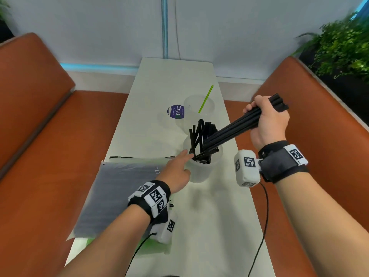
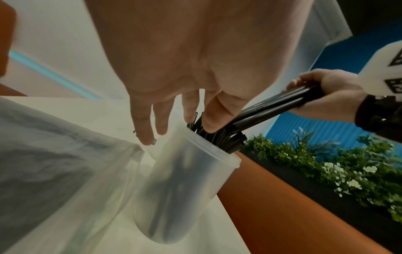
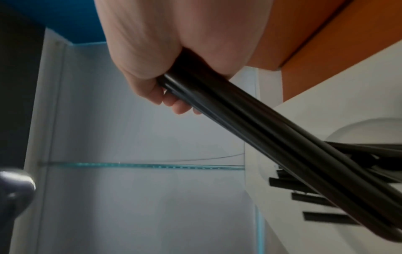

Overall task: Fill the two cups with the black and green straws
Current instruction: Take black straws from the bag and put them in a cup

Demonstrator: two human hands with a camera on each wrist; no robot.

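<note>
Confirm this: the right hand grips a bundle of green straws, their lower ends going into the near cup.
Wrong in one respect: the bundle in the right hand is black, not green. The head view shows it; the only green straw stands in the far cup. Its lower ends do go into the near cup.

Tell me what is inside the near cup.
The near cup holds loose black straws, plus the lower ends of the bundle in the right hand. Frosted walls blur its bottom.
</note>
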